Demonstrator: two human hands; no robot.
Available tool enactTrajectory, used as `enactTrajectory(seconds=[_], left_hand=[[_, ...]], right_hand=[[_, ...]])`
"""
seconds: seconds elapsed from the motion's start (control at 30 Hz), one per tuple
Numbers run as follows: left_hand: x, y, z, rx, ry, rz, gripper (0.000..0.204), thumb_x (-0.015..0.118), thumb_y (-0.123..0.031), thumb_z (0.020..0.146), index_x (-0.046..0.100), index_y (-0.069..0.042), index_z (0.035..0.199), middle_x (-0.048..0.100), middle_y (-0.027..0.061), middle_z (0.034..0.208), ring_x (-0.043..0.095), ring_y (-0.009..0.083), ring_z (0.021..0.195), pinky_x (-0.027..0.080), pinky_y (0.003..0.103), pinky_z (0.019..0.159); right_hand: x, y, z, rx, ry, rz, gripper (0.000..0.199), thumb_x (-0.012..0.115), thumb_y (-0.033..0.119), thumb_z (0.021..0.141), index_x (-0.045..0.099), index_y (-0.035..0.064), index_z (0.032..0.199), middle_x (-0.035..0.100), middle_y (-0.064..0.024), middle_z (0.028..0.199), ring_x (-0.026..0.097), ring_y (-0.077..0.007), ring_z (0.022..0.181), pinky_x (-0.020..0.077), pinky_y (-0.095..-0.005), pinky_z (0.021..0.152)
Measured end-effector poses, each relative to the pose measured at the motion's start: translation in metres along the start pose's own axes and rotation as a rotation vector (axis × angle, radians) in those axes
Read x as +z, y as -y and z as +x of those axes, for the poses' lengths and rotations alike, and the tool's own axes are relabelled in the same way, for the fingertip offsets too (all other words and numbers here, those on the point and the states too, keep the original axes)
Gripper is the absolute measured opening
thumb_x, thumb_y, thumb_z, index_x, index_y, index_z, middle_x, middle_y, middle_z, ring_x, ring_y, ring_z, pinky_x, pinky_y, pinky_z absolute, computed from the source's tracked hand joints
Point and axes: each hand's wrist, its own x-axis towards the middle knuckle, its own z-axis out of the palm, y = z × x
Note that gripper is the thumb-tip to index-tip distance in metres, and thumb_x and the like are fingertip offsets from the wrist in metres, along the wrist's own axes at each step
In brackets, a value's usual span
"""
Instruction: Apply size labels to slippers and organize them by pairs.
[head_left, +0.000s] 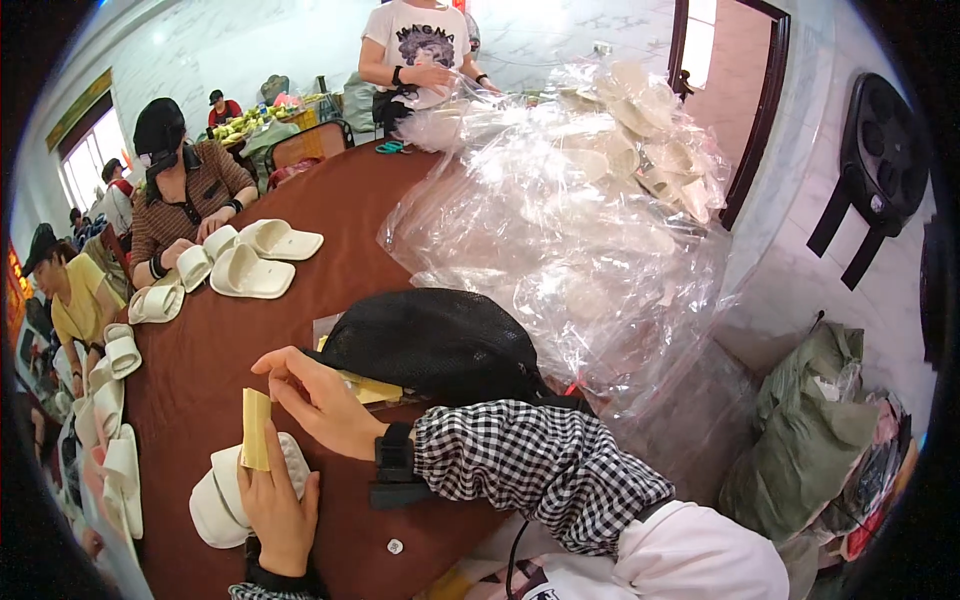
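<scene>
The left grip [280, 515] has a yellow strip [256, 430] caught at its fingers and lies over a cream slipper [215, 505], which rests beneath it on the brown-covered bench [350, 210]. The right grip [330, 405], just ahead of the left and to its right, is released, fingers loosely bent. Beyond the right grip sits a black mesh bag [430, 345], with clear plastic wrapping [530, 230] farther off
</scene>
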Motion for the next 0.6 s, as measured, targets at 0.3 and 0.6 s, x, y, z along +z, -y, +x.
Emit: enactTrajectory(seconds=[0.3,0.6], left_hand=[[-0.027,0.091,-0.036,-0.102,0.081,0.075,0.079,0.053,0.005,0.071,0.035,0.003,0.149,0.050,0.0228,0.140,0.040,0.0491,0.131,0.022,0.053,0.120],[-0.045,0.140,-0.066,-0.276,-0.063,0.192,0.057,0.067,-0.004,0.079,0.052,-0.004,0.135,0.066,0.0186,0.110,0.060,0.0353,0.110,0.019,0.053,0.121]], right_hand=[[-0.001,0.001,-0.002,0.006,0.146,-0.099,0.012,0.056,0.004,0.096,0.060,0.0004,0.107,0.062,-0.0114,0.095,0.063,-0.0201,0.087,0.0493,-0.0318,0.077],[0.025,0.015,0.000,-0.010,0.529,-0.124,0.010,0.058,0.004,0.092,0.062,0.0002,0.100,0.065,-0.0147,0.095,0.066,-0.0310,0.085,0.0526,-0.0404,0.076]])
